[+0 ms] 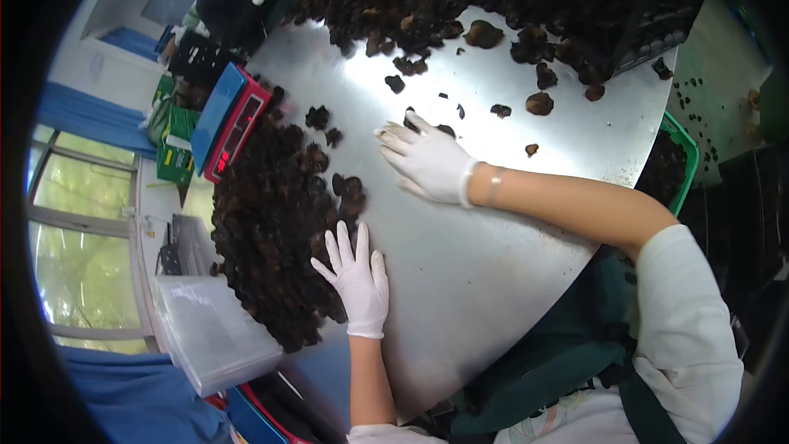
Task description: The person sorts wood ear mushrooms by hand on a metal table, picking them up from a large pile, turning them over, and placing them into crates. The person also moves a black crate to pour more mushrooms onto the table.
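The heap of dark, wrinkled dried mushrooms (275,222) is lying along the round steel desk (460,279), the left white-gloved hand (359,279) resting flat, grip spread, against its edge seemingly to corral it, while the right gloved hand (427,162) is reaching, fingers apart, toward half-hidden stray pieces (411,121).

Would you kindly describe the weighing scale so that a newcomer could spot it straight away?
Start at the round metal table and follow the dark heap along its left edge, past the gloved left hand. At the heap's far end sits the scale: the only blue-topped box with a red side.
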### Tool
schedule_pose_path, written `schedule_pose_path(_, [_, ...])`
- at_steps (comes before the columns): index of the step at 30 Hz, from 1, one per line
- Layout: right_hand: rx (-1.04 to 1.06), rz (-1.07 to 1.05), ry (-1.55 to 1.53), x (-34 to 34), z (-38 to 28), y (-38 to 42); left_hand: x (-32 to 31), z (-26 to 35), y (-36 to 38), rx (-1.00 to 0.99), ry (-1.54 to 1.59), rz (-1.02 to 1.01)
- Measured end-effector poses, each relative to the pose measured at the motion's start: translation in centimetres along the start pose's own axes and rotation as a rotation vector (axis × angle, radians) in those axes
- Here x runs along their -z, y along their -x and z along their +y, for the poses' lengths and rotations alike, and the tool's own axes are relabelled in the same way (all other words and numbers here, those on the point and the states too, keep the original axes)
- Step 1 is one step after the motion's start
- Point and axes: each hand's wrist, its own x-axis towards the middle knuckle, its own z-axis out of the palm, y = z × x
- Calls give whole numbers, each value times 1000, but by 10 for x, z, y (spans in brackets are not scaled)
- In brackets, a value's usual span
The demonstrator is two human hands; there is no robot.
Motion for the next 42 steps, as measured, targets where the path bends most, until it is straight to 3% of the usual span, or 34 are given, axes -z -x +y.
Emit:
schedule_pose_path(4, [-303,-88,95,-12,25,-28,-3,-3,4,23,30,3])
schedule_pose_path(9, [-670,-36,107,25,80,59,-7,-4,5,-12,44,60])
schedule_pose_path(12, [-705,-91,342,63,85,129,-10,-6,6,-22,42,75])
schedule_pose_path(16, [-772,-94,358,97,92,203,-11,-7,6,-25,37,82])
schedule_pose_path(19, [-857,-11,424,105,124,270,-12,-7,6,-21,49,87])
schedule_pose_path(21, [-766,298,264,109,169,344,-10,-6,7,-25,75,121])
schedule_pose_path(22, [-867,299,352,104,186,383,-8,-4,6,-30,88,137])
schedule_pose_path(23, [-1175,-58,488,81,219,460,-2,-2,9,-55,83,140])
schedule_pose_path(24, [-1567,56,89,76,248,507,6,0,12,-79,75,153])
schedule_pose_path(25, [-1270,367,346,77,237,509,13,4,12,-100,66,170])
schedule_pose_path(29, [-870,530,15,146,146,340,40,43,-4,-186,83,162])
schedule_pose_path(31, [-735,411,-181,145,111,264,35,70,-27,-301,172,187])
schedule_pose_path(32, [-547,367,-223,141,101,227,32,81,-42,-362,350,130])
schedule_pose_path(34, [-280,262,-245,134,93,158,11,108,-71,-305,722,46])
schedule_pose_path(36, [-107,209,-149,124,99,98,-17,118,-115,-226,737,68])
schedule_pose_path(38, [-76,277,-114,92,134,47,-51,113,-169,-93,732,166])
schedule_pose_path(42, [-414,262,-60,27,224,-45,-67,100,-255,79,694,319])
